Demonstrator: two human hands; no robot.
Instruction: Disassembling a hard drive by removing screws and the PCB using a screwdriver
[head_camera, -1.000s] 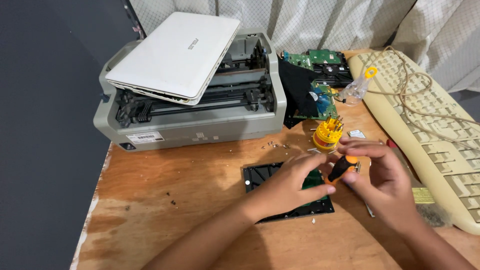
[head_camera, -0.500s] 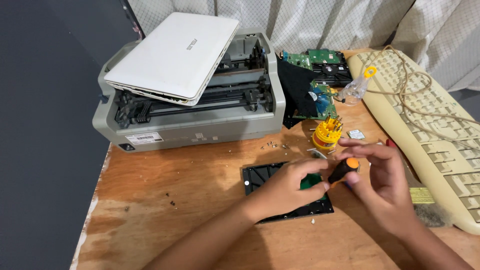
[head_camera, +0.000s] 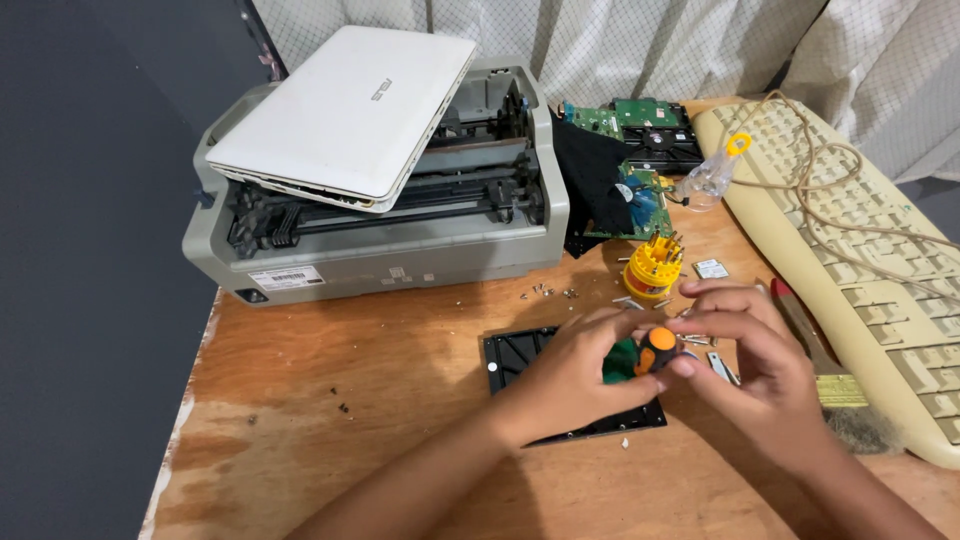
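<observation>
Screwdriver: orange-capped, black-handled, standing roughly upright over the drive, tip hidden behind the fingers. Right hand closed on the handle, fingertips curled over the cap, probably to turn it.

Left hand: curled beside the shaft, resting on the drive, seemingly steadying tool and drive; whether it grips the shaft cannot be told.

Drive: flat black slab at mid-counter, a green board showing between the hands.

Bit holder: yellow, round, just behind the hands, within reach.

Loose screws: scattered beside the holder.

Printer: grey, at the rear, a white laptop laid across it.

Keyboard: beige, on the right, cord coiled on top.

Brush: beside the right hand.
</observation>
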